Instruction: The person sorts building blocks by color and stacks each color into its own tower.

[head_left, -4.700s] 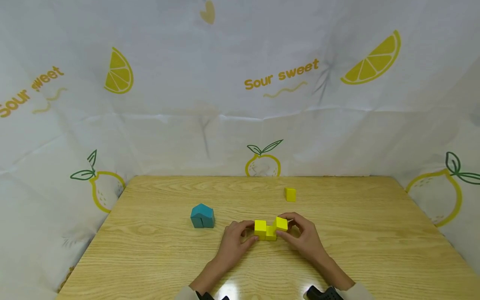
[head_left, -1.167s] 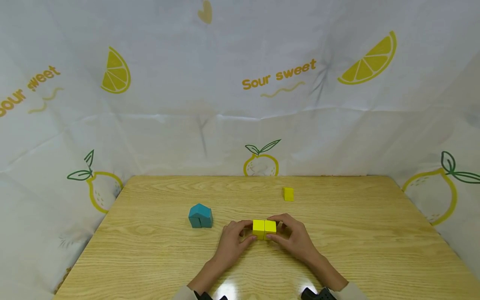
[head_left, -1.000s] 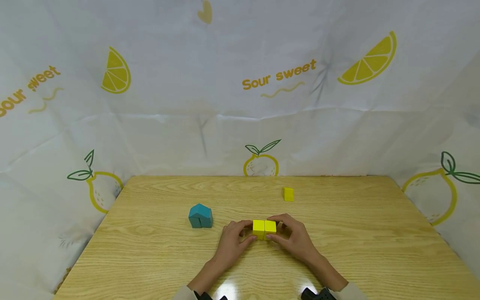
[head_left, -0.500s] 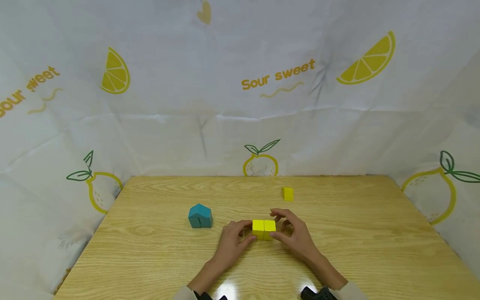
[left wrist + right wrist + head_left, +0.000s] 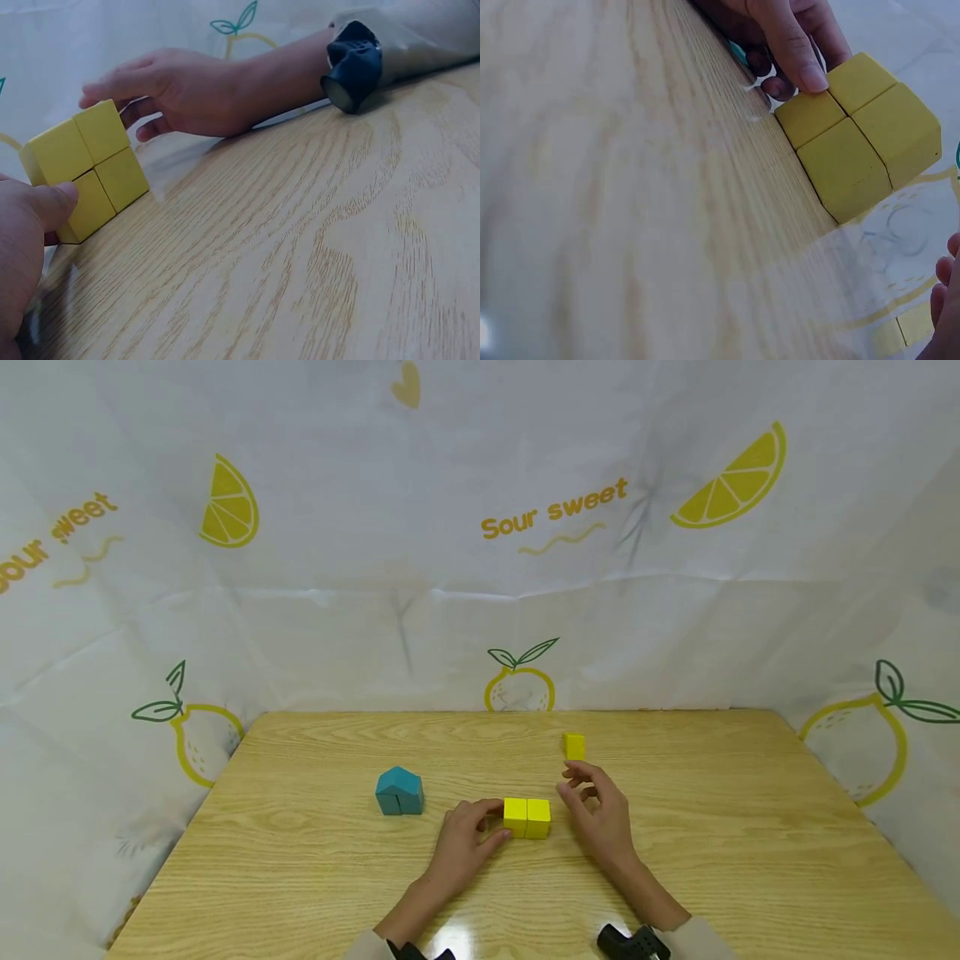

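Observation:
Yellow cube blocks [image 5: 527, 818] stand in a small stack on the table, two wide and two high on the side seen in the left wrist view. My left hand [image 5: 460, 845] grips the stack's left side, thumb on the near face [image 5: 90, 206] and fingers behind, partly hidden. To the right of the stack, my right hand [image 5: 606, 822] is apart from it, fingers loosely bent and holding nothing. Its fingertips are right by the near end of a separate yellow block [image 5: 574, 746] farther back; that block also appears low in the right wrist view [image 5: 915, 326].
Teal blocks [image 5: 400, 792] form a little house shape with a peaked top, left of the yellow stack. The wooden table [image 5: 300, 877] ends at a white curtain [image 5: 360, 643] printed with lemons, which rises behind it and along both sides.
The right-hand upper yellow cube has been lowered onto the stack, flush beside the left one. My right hand has let go of it and moved back and right; my left hand stays put.

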Demonstrator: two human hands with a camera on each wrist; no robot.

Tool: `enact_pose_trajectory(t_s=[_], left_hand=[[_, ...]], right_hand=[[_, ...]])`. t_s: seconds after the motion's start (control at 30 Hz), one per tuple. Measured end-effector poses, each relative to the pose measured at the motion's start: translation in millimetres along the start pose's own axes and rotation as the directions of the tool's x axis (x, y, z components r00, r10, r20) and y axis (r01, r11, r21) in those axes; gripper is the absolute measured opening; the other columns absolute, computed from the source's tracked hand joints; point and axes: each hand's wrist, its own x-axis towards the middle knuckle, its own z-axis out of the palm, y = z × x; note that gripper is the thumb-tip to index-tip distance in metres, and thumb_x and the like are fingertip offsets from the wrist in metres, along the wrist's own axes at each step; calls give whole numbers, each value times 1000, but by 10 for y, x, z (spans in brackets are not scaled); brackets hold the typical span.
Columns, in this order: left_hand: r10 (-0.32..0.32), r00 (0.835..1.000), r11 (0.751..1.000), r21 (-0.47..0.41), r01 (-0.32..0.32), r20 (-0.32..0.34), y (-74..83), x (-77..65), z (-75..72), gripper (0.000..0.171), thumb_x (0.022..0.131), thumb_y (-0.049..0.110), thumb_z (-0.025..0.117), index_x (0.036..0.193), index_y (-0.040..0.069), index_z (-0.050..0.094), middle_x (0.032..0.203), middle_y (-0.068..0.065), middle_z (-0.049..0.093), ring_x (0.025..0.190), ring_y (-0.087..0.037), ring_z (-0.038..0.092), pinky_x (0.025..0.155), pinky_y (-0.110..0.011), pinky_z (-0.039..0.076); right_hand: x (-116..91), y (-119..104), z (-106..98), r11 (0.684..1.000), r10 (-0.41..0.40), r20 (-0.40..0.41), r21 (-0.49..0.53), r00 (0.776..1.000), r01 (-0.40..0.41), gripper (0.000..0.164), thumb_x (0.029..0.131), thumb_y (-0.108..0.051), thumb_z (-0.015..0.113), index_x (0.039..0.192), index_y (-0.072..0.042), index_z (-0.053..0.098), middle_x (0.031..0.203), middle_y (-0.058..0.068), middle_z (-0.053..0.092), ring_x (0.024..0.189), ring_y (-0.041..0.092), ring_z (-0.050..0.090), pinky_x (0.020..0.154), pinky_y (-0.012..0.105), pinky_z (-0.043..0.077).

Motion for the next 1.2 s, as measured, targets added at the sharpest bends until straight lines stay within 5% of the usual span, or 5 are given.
enact_pose_trajectory(t_s=[0.37, 0.87, 1.2], left_hand=[[3, 1000, 1000, -5, -2, 8, 8, 4, -10, 39, 87, 34, 69, 122, 17, 63, 83, 12, 52, 74, -6, 38, 71, -27, 30], [8, 1000, 1000, -6, -8, -6, -26, 9, -7, 38, 88, 35, 68, 121, 17, 63, 80, 12, 48, 72, -5, 36, 69, -26, 30], [13, 1000, 1000, -12, -13, 1, -26, 12, -8, 39, 88, 36, 68, 122, 17, 63, 89, 11, 58, 75, -5, 40, 70, -26, 31]], right_hand=[[90, 468, 51, 982, 158, -109, -87, 981, -167, 48, 83, -12, 77, 125, -1, 57, 110, 14, 59, 94, 25, 51, 72, 25, 41], [237, 574, 105, 920, 367, -95, -108, 925, -376, 60, 84, -21, 77, 133, 0, 49, 122, 19, 49, 99, 27, 46, 75, 30, 40], [331, 650, 163, 848, 469, -85, -234, 879, -475, 62, 84, -24, 77, 135, -5, 47, 124, 16, 48, 106, 31, 46, 84, 47, 40]])
